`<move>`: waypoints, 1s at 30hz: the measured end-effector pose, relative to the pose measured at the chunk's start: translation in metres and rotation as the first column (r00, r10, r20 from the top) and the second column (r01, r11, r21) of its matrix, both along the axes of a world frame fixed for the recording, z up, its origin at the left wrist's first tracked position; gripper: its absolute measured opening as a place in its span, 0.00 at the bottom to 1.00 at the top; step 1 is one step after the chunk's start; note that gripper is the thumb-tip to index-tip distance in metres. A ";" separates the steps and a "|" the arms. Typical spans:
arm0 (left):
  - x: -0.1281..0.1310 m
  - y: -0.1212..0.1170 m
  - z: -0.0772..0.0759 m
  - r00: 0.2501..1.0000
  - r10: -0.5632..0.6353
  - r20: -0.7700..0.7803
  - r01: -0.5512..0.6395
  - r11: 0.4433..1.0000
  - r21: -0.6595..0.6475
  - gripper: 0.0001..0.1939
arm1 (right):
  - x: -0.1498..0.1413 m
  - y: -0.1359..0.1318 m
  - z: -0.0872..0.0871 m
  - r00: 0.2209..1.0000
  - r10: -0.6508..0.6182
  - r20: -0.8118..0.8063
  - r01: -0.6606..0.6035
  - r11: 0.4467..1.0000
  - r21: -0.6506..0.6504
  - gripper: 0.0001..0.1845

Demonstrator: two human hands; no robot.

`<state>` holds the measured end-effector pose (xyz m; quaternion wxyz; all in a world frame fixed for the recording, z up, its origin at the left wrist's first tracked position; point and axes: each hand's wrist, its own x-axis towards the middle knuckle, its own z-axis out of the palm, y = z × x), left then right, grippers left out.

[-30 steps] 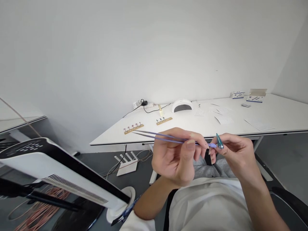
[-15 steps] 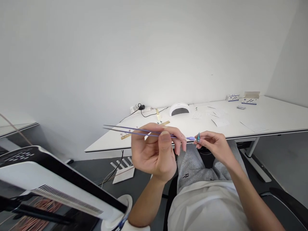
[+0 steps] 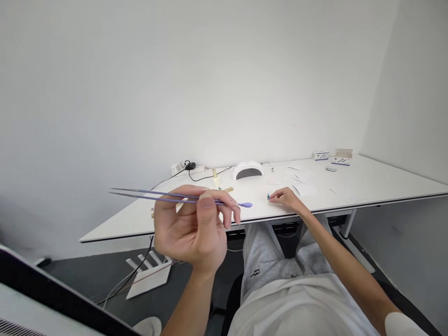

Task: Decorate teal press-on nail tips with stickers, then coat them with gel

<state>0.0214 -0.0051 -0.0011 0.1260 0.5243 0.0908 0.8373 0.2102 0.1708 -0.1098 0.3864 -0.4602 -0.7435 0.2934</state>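
Observation:
My left hand (image 3: 192,228) is raised in front of the desk, thumb and fingers closed around a pair of long tweezers (image 3: 247,205). Their thin pointed tips face left, and the purple rounded end sticks out to the right past my fingers. Close to the desk's front part, my right hand (image 3: 287,199) pinches a small teal false nail (image 3: 268,196) at its fingertips. The nail stands upright there; whether it touches the desktop I cannot tell. Partly behind my left hand lies a wooden strip (image 3: 228,190).
A white arched nail lamp (image 3: 248,165) stands at the back of the white desk (image 3: 378,182). Papers (image 3: 305,189) and small boxes (image 3: 341,161) lie to the right. A black adapter (image 3: 189,165) with cables sits back left. Below is a white router (image 3: 150,279).
My right hand has moved away from the tweezers' purple end, forward and down toward the desk with the false nail. My left hand keeps the tweezers. The camera view has shifted.

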 end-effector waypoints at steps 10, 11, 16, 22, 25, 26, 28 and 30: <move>0.001 0.002 0.002 1.000 0.001 0.019 -0.002 1.000 0.026 0.04 | -0.003 0.016 -0.009 0.986 0.022 0.168 -0.017 0.999 -0.034 0.13; 0.001 0.002 0.002 1.000 0.008 0.020 -0.009 1.000 0.023 0.04 | -0.003 0.016 -0.009 0.985 0.024 0.172 -0.018 0.999 -0.032 0.13; 0.001 0.001 0.003 1.000 0.013 0.025 -0.013 1.000 0.024 0.03 | -0.001 0.012 -0.008 0.983 0.014 0.181 -0.011 1.000 -0.017 0.13; 0.000 0.002 0.002 1.000 -0.002 0.009 0.002 0.999 0.036 0.03 | -0.002 0.015 -0.013 0.982 -0.033 0.183 0.033 0.999 0.003 0.13; -0.001 0.003 0.002 1.000 0.003 0.009 -0.003 0.999 0.045 0.04 | -0.002 0.016 -0.016 0.981 -0.045 0.188 0.044 0.999 0.012 0.13; -0.002 0.003 0.002 1.000 0.009 0.012 -0.010 0.999 0.044 0.04 | -0.002 0.017 -0.017 0.981 -0.046 0.191 0.044 0.999 0.014 0.13; -0.002 0.003 0.002 1.000 0.021 0.020 -0.021 0.999 0.035 0.04 | -0.002 0.017 -0.017 0.979 -0.047 0.199 0.045 0.999 0.019 0.12; -0.002 0.004 0.002 0.999 0.027 0.025 -0.028 0.999 0.037 0.04 | -0.002 0.016 -0.018 0.977 -0.047 0.209 0.043 0.999 0.023 0.12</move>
